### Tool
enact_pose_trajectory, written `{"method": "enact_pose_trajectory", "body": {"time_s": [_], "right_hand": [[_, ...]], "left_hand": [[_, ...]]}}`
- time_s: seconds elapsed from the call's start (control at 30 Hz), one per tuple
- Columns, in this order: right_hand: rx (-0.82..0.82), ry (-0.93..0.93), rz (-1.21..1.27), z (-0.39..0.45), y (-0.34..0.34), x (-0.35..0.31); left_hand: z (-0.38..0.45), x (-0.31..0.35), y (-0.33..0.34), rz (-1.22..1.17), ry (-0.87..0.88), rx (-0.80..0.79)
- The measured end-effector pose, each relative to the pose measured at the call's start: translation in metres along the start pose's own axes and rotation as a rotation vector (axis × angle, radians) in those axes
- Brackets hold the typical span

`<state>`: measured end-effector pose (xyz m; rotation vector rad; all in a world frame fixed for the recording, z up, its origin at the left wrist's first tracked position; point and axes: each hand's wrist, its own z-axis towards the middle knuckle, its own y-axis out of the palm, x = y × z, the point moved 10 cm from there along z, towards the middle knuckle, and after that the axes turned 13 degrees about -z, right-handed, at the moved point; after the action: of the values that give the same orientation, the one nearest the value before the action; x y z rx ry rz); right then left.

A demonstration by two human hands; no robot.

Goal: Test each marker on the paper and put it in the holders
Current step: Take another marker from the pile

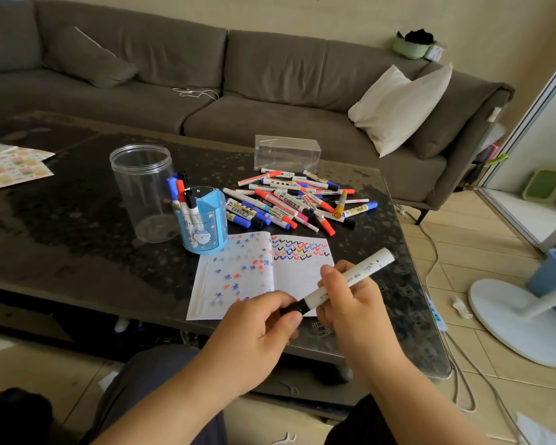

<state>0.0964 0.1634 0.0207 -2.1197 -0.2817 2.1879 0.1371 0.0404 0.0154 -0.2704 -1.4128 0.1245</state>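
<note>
i'm gripping the white-barrelled marker [350,277] in my right hand [350,303] while my left hand [260,329] is pinching its black cap [294,307] — hovering over the open scribbled notebook paper [260,271] on the dark worktop [77,252].

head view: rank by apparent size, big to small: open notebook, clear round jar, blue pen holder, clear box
1. open notebook, partly hidden by the hands
2. clear round jar
3. blue pen holder and clear box: look alike; the box sits farther back, so no ranking.
</note>
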Motion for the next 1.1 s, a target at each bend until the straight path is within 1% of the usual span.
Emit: {"method": "enact_pose_trajectory", "body": {"time_s": [0.07,0.13,0.23,0.3,0.4,0.53,0.73,0.83,0.93,1.0,1.1], "right_hand": [[-0.048,-0.009,-0.1,0.002,0.002,-0.003],[-0.084,-0.013,-0.127,0.003,0.005,-0.006],[-0.035,0.006,-0.052,0.01,-0.007,-0.008],[-0.007,-0.013,-0.07,0.012,-0.014,-0.015],[-0.015,-0.052,-0.078,0.012,-0.011,-0.022],[-0.041,-0.059,-0.028,0.009,0.0,-0.027],[-0.073,-0.053,-0.014,0.013,0.007,-0.03],[-0.098,-0.035,-0.035,0.015,0.015,-0.029],[-0.143,-0.046,-0.095,0.015,0.036,-0.035],[-0.188,-0.088,-0.162,0.014,0.059,-0.042],[-0.284,-0.204,-0.252,0.01,0.107,-0.052]], "left_hand": [[0.003,-0.006,-0.005,-0.053,-0.048,0.008],[0.006,-0.009,-0.016,-0.067,-0.062,0.037],[0.006,-0.011,-0.034,-0.037,-0.066,0.082],[0.005,-0.011,-0.044,-0.022,-0.059,0.122],[0.002,-0.003,-0.057,0.03,-0.009,0.186],[-0.001,0.022,-0.066,0.185,0.155,0.239],[-0.003,0.029,-0.07,0.227,0.206,0.238],[-0.001,0.023,-0.078,0.228,0.177,0.243],[-0.004,0.011,-0.101,0.245,0.127,0.289],[-0.014,0.002,-0.124,0.304,0.099,0.358],[-0.045,-0.017,-0.169,0.365,0.014,0.525]]}}
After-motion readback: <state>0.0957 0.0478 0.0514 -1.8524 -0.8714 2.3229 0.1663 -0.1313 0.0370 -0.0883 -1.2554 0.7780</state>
